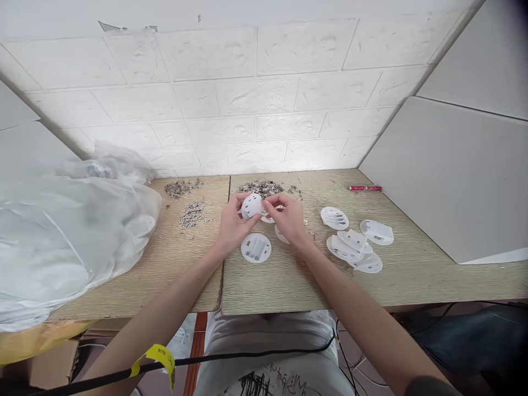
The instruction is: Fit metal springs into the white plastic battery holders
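Note:
My left hand [231,223] is closed around a round white plastic disc [251,205], held tilted above the wooden table [284,286]. My right hand [289,215] pinches at the disc's right edge with thumb and fingers; what sits between those fingertips is too small to make out. Directly below the hands lies a round white battery holder [256,247] with its slots facing up. Two more white pieces lie partly hidden under my right hand.
Several white discs [355,242] lie in a loose group at right. Small metal parts sit in piles at the back [260,188] and back left [193,213]. A big clear plastic bag [61,231] covers the left. A red object [365,188] lies near the grey side panel [454,181].

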Demonstrator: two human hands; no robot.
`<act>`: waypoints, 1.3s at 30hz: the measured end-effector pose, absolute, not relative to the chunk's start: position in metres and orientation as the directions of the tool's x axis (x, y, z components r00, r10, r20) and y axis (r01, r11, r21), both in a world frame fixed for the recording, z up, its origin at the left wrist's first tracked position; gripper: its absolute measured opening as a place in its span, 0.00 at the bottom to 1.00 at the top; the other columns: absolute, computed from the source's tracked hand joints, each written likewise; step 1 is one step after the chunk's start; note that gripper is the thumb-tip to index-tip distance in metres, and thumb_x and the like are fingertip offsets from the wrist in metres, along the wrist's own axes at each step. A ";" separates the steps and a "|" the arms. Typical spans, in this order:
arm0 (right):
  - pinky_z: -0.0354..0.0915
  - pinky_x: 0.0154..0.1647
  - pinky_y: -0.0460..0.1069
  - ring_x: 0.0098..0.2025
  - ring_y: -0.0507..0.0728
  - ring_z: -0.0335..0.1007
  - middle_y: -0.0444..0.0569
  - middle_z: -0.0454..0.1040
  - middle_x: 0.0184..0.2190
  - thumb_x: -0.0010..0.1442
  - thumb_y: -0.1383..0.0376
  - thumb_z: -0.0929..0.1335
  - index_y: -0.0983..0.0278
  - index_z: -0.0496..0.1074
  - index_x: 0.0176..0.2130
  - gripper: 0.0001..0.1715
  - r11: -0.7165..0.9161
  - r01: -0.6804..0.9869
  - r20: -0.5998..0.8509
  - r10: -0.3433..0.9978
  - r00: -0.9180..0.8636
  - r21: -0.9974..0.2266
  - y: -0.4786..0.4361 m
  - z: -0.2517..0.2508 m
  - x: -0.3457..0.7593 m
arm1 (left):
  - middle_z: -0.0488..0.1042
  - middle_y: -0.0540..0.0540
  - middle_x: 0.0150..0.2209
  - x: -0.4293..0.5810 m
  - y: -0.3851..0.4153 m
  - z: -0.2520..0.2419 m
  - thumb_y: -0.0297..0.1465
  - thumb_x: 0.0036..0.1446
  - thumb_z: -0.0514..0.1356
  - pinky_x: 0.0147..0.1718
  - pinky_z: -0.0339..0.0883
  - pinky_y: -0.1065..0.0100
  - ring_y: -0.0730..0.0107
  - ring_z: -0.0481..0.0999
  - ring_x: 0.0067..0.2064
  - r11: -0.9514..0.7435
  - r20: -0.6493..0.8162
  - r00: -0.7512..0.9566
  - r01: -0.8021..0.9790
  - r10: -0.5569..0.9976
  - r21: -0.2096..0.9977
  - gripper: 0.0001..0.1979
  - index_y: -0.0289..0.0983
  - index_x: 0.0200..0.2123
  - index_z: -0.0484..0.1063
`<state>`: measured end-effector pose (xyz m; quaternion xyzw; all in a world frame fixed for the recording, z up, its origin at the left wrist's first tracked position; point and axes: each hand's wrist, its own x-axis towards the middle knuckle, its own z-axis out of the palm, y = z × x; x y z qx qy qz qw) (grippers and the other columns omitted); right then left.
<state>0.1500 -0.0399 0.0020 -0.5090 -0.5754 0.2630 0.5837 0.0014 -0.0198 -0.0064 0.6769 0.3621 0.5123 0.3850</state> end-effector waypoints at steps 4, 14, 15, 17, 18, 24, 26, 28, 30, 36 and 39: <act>0.68 0.27 0.48 0.29 0.53 0.69 0.48 0.74 0.28 0.56 0.60 0.68 0.64 0.72 0.29 0.09 0.374 0.317 0.450 0.868 0.212 -0.871 -0.039 0.003 0.149 | 0.75 0.42 0.44 0.003 -0.018 -0.001 0.31 0.44 0.70 0.38 0.73 0.65 0.63 0.76 0.45 -0.356 0.351 0.178 -0.002 0.919 0.934 0.25 0.38 0.45 0.65; 0.66 0.27 0.47 0.26 0.50 0.65 0.44 0.70 0.24 0.57 0.66 0.67 0.62 0.67 0.27 0.07 0.559 0.536 0.742 0.637 0.211 -0.632 -0.050 0.005 0.144 | 0.75 0.47 0.34 -0.001 -0.012 -0.008 0.32 0.38 0.72 0.36 0.69 0.66 0.68 0.75 0.35 -0.198 0.199 0.021 -0.057 0.980 0.979 0.21 0.36 0.33 0.65; 0.66 0.27 0.47 0.26 0.50 0.65 0.44 0.70 0.25 0.57 0.66 0.67 0.62 0.68 0.27 0.06 0.566 0.521 0.740 0.637 0.216 -0.639 -0.050 0.006 0.144 | 0.76 0.47 0.35 -0.001 -0.011 -0.008 0.32 0.38 0.72 0.37 0.69 0.65 0.68 0.75 0.36 -0.183 0.186 0.029 -0.091 0.982 0.979 0.21 0.36 0.34 0.65; 0.67 0.28 0.47 0.28 0.51 0.67 0.45 0.71 0.26 0.57 0.66 0.67 0.62 0.69 0.28 0.05 0.559 0.456 0.700 0.673 0.238 -0.692 -0.050 0.008 0.145 | 0.76 0.46 0.37 0.000 -0.011 -0.006 0.32 0.39 0.72 0.40 0.70 0.64 0.67 0.76 0.38 -0.141 0.163 0.086 -0.214 0.983 0.967 0.21 0.36 0.36 0.67; 0.67 0.29 0.47 0.29 0.51 0.67 0.45 0.71 0.28 0.57 0.65 0.67 0.62 0.69 0.29 0.05 0.548 0.412 0.669 0.700 0.251 -0.728 -0.050 0.009 0.145 | 0.77 0.46 0.38 0.000 -0.011 -0.005 0.32 0.39 0.72 0.42 0.70 0.63 0.67 0.76 0.39 -0.110 0.150 0.122 -0.283 0.981 0.953 0.21 0.36 0.36 0.68; 0.69 0.34 0.49 0.34 0.52 0.69 0.46 0.72 0.32 0.55 0.61 0.69 0.62 0.71 0.31 0.07 0.454 0.141 0.474 0.826 0.305 -0.880 -0.043 0.010 0.149 | 0.77 0.46 0.39 0.001 -0.013 0.002 0.29 0.40 0.72 0.49 0.68 0.61 0.67 0.76 0.42 0.036 0.118 0.297 -0.465 0.947 0.884 0.20 0.36 0.38 0.71; 0.69 0.33 0.49 0.32 0.52 0.69 0.45 0.72 0.30 0.54 0.59 0.71 0.62 0.71 0.30 0.08 0.439 0.064 0.437 0.849 0.297 -0.896 -0.042 0.009 0.149 | 0.77 0.46 0.40 0.001 -0.013 0.001 0.29 0.41 0.72 0.49 0.68 0.61 0.68 0.76 0.43 0.049 0.117 0.315 -0.473 0.942 0.880 0.20 0.37 0.39 0.71; 0.70 0.32 0.49 0.30 0.52 0.69 0.44 0.72 0.29 0.52 0.58 0.72 0.62 0.72 0.30 0.10 0.420 -0.014 0.401 0.875 0.272 -0.907 -0.041 0.009 0.148 | 0.76 0.46 0.41 0.000 -0.013 0.000 0.30 0.42 0.71 0.46 0.70 0.61 0.68 0.76 0.42 0.043 0.111 0.305 -0.456 0.946 0.889 0.22 0.39 0.41 0.69; 0.70 0.33 0.50 0.30 0.53 0.70 0.44 0.73 0.28 0.51 0.57 0.73 0.62 0.72 0.30 0.12 0.381 -0.096 0.350 0.905 0.241 -0.920 -0.041 0.010 0.147 | 0.75 0.47 0.43 -0.001 -0.014 -0.001 0.32 0.44 0.71 0.42 0.72 0.62 0.67 0.76 0.42 -0.020 0.138 0.266 -0.401 0.954 0.916 0.25 0.42 0.46 0.67; 0.72 0.38 0.51 0.30 0.52 0.71 0.43 0.75 0.26 0.44 0.56 0.76 0.62 0.73 0.28 0.16 0.224 -0.346 0.172 0.969 0.176 -0.911 -0.041 0.013 0.149 | 0.72 0.41 0.52 0.000 -0.018 0.000 0.40 0.52 0.65 0.43 0.73 0.62 0.59 0.72 0.51 -0.287 0.318 0.327 -0.139 0.890 0.948 0.20 0.40 0.47 0.73; 0.73 0.39 0.51 0.31 0.52 0.72 0.43 0.75 0.26 0.42 0.56 0.77 0.62 0.73 0.28 0.17 0.205 -0.388 0.142 0.972 0.185 -0.899 -0.041 0.015 0.151 | 0.68 0.40 0.57 0.002 -0.021 0.000 0.38 0.49 0.67 0.45 0.72 0.60 0.56 0.70 0.56 -0.265 0.299 0.431 -0.140 0.851 0.954 0.28 0.42 0.54 0.69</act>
